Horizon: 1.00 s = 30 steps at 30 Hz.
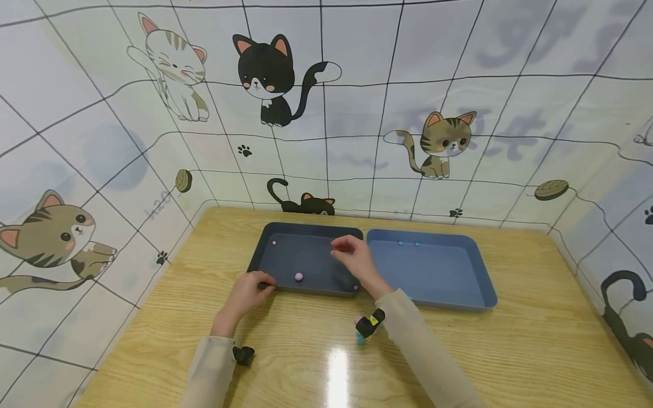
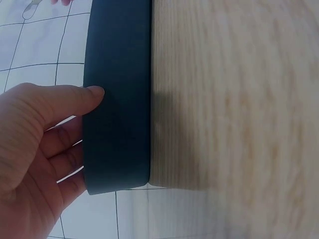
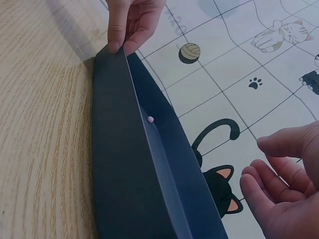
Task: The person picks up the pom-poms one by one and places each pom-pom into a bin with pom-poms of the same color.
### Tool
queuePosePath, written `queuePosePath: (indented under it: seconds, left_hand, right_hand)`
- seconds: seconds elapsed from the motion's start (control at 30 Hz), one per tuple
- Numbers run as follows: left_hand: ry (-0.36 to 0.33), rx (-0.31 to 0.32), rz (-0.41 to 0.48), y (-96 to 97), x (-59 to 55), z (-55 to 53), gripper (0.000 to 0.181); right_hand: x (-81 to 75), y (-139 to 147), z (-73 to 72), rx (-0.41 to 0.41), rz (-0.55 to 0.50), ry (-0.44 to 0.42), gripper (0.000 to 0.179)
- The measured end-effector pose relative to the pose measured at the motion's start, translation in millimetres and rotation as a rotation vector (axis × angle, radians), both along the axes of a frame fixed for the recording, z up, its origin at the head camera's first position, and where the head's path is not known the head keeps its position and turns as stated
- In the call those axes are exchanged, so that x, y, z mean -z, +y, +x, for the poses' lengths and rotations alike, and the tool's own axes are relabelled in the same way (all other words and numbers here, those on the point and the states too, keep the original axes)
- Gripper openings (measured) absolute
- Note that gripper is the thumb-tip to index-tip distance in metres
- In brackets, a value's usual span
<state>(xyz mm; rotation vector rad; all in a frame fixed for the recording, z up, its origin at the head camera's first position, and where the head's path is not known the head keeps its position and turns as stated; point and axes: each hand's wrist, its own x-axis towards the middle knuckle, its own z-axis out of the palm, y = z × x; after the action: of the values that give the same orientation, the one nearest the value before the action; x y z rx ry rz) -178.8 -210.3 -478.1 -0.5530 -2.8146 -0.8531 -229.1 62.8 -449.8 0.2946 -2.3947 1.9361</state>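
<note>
Left hand (image 1: 247, 296): thumb pressed to the outer face of the near wall of the dark navy tray (image 1: 316, 255), fingers behind it, pinching close to the left corner; this grip presumably steadies the tray; inside lie a larger pink ball (image 1: 299, 276) and two smaller pink beads (image 1: 274, 243) at opposite corners (the raised walls likely prevent roll-off); right hand (image 1: 355, 262): suspended over the tray's right end, fingers bent, thumb apart from fingertips, no item visible between; turquoise pieces (image 1: 360, 339) on the table (image 1: 296, 345), partly hidden by the right wrist camera (image 1: 368, 325); blue tray (image 1: 433, 272): just beside the dark one, apparently for easy reach, two turquoise beads (image 1: 400, 243) along its far side.
</note>
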Motion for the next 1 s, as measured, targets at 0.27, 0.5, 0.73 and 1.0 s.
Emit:
queuePosePath:
  seconds: [0.27,0.5,0.73,1.0]
  left_hand:
    - [0.003,0.004,-0.004,0.4,-0.9,0.0,0.007]
    - [-0.003,0.005,-0.005,0.3,-0.9,0.0,0.007]
    - [0.008,0.010,0.019,-0.8,2.0,-0.6,0.006]
    - [-0.027,0.012,0.089,-4.7,5.0,-1.5,0.008]
  right_hand:
    - [-5.5,9.6,15.0,-0.042,-0.039,0.034,0.021]
    - [-9.6,18.9,25.6,-0.076,-0.036,0.047,0.020]
    - [-13.6,26.8,36.2,-0.097,-0.030,0.069,0.020]
    - [-16.7,34.9,47.5,-0.130,-0.029,0.074,0.021]
